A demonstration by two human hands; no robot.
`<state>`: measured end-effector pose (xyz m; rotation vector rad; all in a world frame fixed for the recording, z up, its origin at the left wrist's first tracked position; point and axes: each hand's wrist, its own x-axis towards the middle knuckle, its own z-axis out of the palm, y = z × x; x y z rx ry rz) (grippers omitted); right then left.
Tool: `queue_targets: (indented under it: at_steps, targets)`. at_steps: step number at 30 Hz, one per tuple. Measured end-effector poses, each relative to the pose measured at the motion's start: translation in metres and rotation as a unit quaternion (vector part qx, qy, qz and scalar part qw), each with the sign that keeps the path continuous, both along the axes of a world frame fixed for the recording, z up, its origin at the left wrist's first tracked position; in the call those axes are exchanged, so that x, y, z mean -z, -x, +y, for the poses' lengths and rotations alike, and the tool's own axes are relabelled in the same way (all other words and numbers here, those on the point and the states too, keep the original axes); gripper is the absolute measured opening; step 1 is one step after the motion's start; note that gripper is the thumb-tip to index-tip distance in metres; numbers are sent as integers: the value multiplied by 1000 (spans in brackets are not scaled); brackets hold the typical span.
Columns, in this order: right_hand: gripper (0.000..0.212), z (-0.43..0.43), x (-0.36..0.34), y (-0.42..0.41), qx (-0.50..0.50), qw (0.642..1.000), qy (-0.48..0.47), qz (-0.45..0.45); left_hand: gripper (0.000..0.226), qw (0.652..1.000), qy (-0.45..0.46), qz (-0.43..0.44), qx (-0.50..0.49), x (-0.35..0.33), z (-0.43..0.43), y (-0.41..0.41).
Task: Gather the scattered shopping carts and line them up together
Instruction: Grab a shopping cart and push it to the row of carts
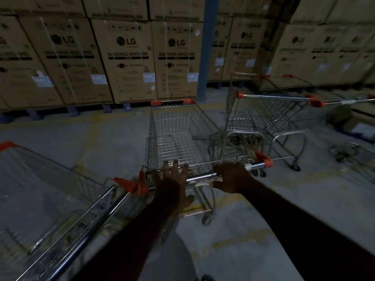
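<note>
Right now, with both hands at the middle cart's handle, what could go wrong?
Only the right hand grips the handle; the left hand lies open, so the middle cart may veer. Its basket sits close against the right cart and could snag. The left cart has its handle end near the left hand: pinch risk.

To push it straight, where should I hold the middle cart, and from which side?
Grip the handle bar of the middle cart from the near side, toward both ends: it runs crosswise at the rear, between orange end caps.
</note>
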<state>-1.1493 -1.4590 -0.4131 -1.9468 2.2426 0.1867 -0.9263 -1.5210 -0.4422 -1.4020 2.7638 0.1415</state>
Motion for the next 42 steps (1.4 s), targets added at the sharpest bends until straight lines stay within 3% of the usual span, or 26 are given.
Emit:
queue_targets:
  at_steps: [7, 12, 17, 21, 24, 29, 37, 40, 42]
  targets:
    - [79, 57, -6, -30, 71, 997, 8, 5, 109, 995, 32, 58, 80, 14, 14, -17]
    - [54, 100, -6, -41, 118, 993, 8, 17, 103, 986, 49, 79, 141, 14, 23, -18]
    - [98, 152, -4, -49, 192, 980, 51, -30, 103, 983, 0, 64, 175, 4, 41, -10]
    - [72, 198, -1, -52, 292, 952, 50, -79, 104, 979, -21, 62, 193, 2, 68, 6]
    - [82, 236, -2, -53, 341, 934, 35, -101, 95, 975, -39, 66, 210, -5, 98, 23]
    - [78, 307, -1, -53, 393, 916, 6, -78, 78, 965, -45, 39, 256, -15, 162, 49]
    - [87, 418, -4, -71, 479, 874, -10, -75, 76, 924, -123, -47, 358, -26, 239, 81]
    - [101, 456, -12, -78, 530, 834, -7, -153, 83, 907, -113, -50, 403, -25, 262, 87]
    - [111, 480, -20, -84, 555, 810, -13, -191, 104, 897, -119, -47, 422, -26, 274, 91]
